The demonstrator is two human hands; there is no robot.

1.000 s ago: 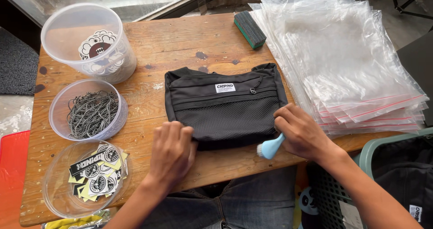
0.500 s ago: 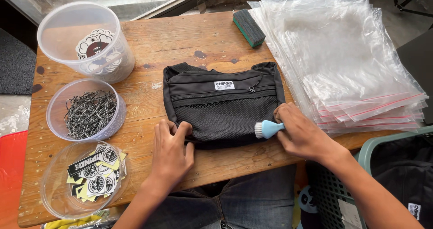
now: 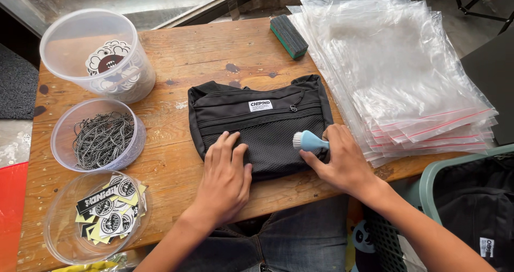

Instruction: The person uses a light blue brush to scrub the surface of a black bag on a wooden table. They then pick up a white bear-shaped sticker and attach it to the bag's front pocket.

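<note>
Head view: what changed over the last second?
The right hand brought the small blue brush up from the table edge onto the mesh front of the black bag, its head now pointing left. The left hand slid further up onto the bag and lies flat. The bag, three plastic tubs, stack of clear bags and block eraser stayed put.

On the wooden worktop [image 3: 176,52], at the left of the frame, three clear tubs stand in a column: one with round stickers [image 3: 107,63], one with metal chains [image 3: 103,138], one with printed stickers [image 3: 107,210]. A stack of clear zip bags [image 3: 401,68] fills the upper right, a green sponge block [image 3: 289,36] just beside it. A green basket [image 3: 428,181] is at lower right.
</note>
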